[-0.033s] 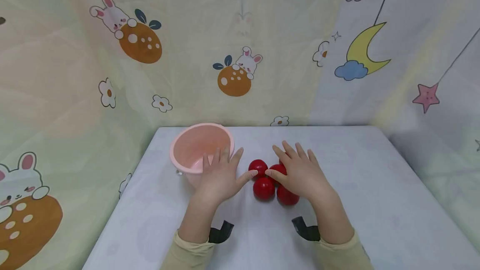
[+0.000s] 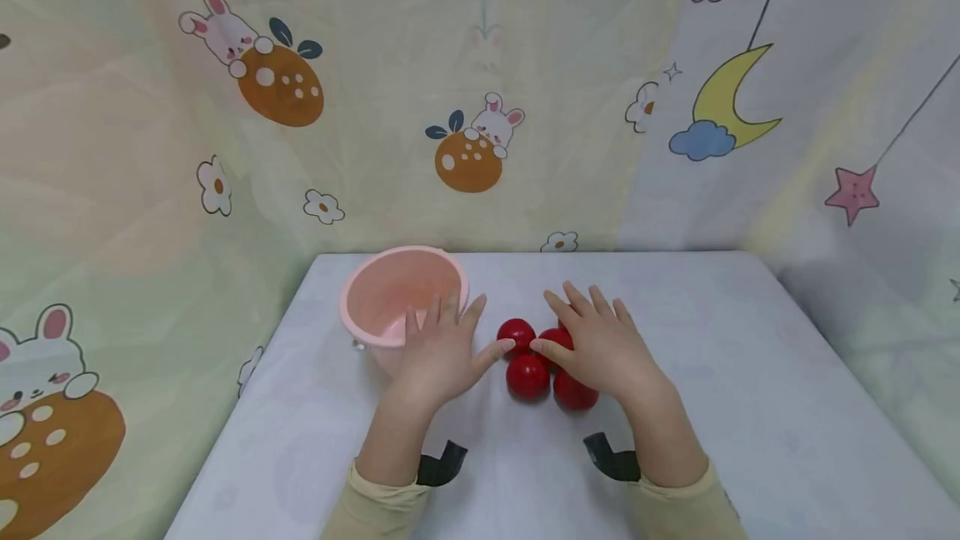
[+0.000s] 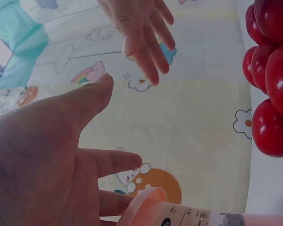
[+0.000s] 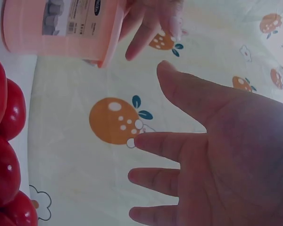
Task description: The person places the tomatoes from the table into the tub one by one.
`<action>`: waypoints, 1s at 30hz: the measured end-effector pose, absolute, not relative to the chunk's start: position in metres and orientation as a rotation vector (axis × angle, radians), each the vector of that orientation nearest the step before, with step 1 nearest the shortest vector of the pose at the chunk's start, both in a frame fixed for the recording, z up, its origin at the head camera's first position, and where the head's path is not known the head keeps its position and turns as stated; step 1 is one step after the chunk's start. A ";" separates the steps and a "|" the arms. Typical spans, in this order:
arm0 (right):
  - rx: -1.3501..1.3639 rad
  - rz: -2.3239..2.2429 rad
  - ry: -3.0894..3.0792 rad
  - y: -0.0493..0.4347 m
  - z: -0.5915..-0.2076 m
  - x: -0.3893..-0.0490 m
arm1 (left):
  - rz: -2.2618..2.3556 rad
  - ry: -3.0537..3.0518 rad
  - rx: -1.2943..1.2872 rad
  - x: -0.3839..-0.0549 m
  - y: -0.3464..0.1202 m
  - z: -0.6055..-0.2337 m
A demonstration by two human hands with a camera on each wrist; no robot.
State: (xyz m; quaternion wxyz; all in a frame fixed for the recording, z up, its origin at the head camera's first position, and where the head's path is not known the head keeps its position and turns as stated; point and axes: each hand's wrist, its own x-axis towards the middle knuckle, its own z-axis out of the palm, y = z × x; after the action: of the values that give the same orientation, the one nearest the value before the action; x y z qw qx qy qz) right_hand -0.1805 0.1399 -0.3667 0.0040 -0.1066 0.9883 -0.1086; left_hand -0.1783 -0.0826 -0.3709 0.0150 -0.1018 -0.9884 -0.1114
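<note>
My left hand (image 2: pixel 438 357) is held in front of the pink bucket (image 2: pixel 390 286), fingers spread and straight, covering part of its right side. To the right, my right hand (image 2: pixel 603 348) spreads its fingers over the right part of a cluster of glossy red round fruits (image 2: pixel 528 377), whose exact kind I cannot tell. Both thumbs point inward above the cluster, and neither hand holds anything. In the left wrist view the red fruits (image 3: pixel 272 129) lie below the hands' level at the right edge. The right wrist view shows the bucket's printed label (image 4: pixel 78 18). One fruit is mostly hidden behind my right hand.
A white-covered table (image 2: pixel 712 407) carries everything. Behind and beside it hangs a cloth (image 2: pixel 375 148) printed with rabbits, oranges, flowers and a moon. Dark straps (image 2: pixel 442 467) sit at both wrists, near the beige sleeves (image 2: pixel 378 511).
</note>
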 end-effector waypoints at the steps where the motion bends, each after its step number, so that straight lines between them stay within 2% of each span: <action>1: -0.341 -0.355 3.091 0.140 -0.367 -0.181 | -0.356 -3.074 -0.313 -0.179 -0.084 -0.371; 7: -0.428 -0.589 3.015 0.155 -0.368 -0.186 | -0.619 -2.988 -0.217 -0.190 -0.121 -0.370; 12: -0.400 -0.879 2.895 0.179 -0.371 -0.191 | -0.883 -2.755 -0.025 -0.205 -0.179 -0.372; 17: -0.384 -1.063 2.840 0.200 -0.386 -0.200 | -1.327 -2.523 0.228 -0.220 -0.220 -0.392; 23: -0.324 -1.297 2.725 0.219 -0.414 -0.207 | -1.852 -2.309 0.323 -0.233 -0.231 -0.416; 30: -0.263 -1.412 2.670 0.239 -0.452 -0.214 | -2.044 -2.124 0.358 -0.240 -0.229 -0.428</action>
State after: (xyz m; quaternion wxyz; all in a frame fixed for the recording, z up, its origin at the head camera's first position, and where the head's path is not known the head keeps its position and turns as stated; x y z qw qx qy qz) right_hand -0.2137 0.2395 -0.4519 0.0550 -0.0866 0.8794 -0.4649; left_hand -0.2403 -0.2289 -0.4276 0.0860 0.1200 -0.7127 -0.6858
